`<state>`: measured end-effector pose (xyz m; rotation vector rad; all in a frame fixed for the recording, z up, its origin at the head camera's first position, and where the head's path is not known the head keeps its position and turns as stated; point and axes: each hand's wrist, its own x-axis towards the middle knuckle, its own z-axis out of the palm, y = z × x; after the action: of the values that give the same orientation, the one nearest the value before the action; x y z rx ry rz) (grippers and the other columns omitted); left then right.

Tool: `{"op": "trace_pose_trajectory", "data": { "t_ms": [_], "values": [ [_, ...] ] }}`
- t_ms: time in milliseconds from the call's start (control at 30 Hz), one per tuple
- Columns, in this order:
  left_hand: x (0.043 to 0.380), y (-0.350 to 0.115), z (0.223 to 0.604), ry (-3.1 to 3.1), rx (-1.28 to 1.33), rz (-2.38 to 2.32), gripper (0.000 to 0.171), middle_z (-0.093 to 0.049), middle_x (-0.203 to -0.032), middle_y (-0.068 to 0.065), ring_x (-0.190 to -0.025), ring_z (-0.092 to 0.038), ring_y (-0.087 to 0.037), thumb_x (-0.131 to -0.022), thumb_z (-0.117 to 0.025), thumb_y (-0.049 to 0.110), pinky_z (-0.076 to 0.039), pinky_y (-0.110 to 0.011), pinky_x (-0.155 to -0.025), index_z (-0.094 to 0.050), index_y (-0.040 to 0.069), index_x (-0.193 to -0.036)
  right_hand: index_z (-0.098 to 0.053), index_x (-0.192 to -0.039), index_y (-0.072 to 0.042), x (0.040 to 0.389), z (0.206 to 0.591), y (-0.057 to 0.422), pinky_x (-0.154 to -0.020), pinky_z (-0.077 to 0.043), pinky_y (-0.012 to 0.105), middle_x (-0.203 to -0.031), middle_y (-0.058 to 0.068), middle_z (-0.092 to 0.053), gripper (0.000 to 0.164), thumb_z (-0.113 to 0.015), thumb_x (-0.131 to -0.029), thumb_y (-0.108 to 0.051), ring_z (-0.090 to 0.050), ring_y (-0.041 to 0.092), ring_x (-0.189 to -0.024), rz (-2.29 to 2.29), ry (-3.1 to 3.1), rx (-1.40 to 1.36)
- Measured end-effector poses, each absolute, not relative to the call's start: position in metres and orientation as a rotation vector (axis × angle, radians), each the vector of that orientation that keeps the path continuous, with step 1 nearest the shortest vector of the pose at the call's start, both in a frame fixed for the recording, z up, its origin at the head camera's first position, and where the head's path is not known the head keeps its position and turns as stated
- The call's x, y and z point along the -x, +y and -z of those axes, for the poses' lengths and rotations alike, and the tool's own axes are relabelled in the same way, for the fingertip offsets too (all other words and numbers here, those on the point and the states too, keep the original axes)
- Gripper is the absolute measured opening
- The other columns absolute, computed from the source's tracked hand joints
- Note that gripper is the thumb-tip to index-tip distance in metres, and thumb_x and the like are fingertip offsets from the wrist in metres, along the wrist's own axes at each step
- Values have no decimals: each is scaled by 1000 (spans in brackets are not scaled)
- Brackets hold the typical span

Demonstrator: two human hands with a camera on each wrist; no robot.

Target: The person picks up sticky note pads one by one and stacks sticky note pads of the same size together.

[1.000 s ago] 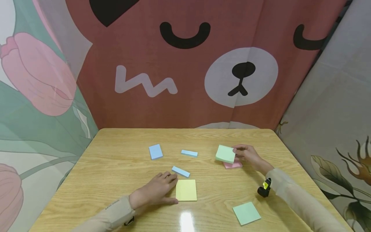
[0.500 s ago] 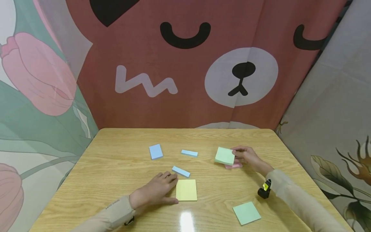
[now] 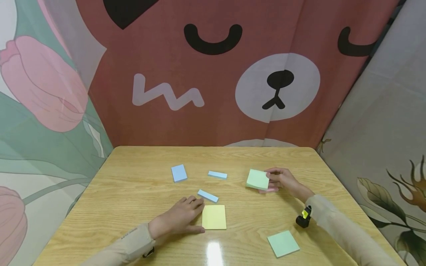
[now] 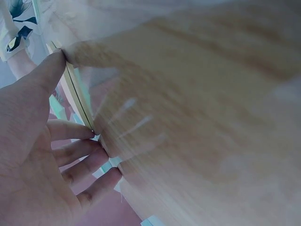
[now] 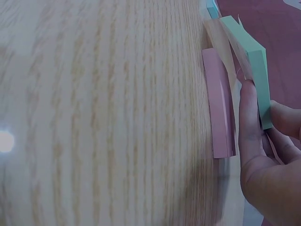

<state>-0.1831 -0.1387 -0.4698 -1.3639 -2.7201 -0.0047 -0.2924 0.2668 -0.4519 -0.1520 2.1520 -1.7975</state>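
Observation:
My right hand [image 3: 287, 181] pinches a pale green sticky-note pad [image 3: 257, 179] by its right edge, thumb on one face and fingers on the other. In the right wrist view this green pad [image 5: 256, 61] is raised and tilted over a pink sticky-note pad [image 5: 218, 106], which it partly covers in the head view. My left hand [image 3: 178, 217] rests beside a yellow sticky-note pad [image 3: 214, 217], thumb and forefinger spread to its two left corners. The left wrist view shows the yellow pad's edge [image 4: 77, 92] running between those two fingertips.
Two narrow light blue pads, one farther back [image 3: 217, 175] and one just beyond the left fingers [image 3: 208, 196], lie on the wooden table [image 3: 133, 192]. A blue square pad [image 3: 179, 173] is at back left, another green pad [image 3: 283, 244] at front right. Printed curtains surround the table.
My right hand has brought the green pad slightly lower and toward me, covering a bit more of the pink pad. The left hand stays still at the yellow pad.

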Motion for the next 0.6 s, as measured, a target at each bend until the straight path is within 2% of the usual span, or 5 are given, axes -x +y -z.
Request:
{"op": "trace_pose_trajectory", "data": {
  "t_ms": [300,600],
  "values": [
    [184,-139,471,-2725,1353,-2,80,-38,-132,-14,-113,-37,-24,-80,-37,65,-37,-47,-89,-43,1,-129,-45,-120,6,302,471,273,-74,-48,38,-107,17,-55,41,-54,-89,-20,-59,27,-88,1785,2162,168],
    [183,-138,470,-2714,1363,-3,79,-40,-131,-14,-111,-38,-24,-81,-39,64,-38,-45,-88,-44,1,-128,-42,-121,8,301,475,274,-73,-48,46,-99,19,-60,39,-50,-90,-14,-61,32,-83,1803,2047,207]
  ]
}}
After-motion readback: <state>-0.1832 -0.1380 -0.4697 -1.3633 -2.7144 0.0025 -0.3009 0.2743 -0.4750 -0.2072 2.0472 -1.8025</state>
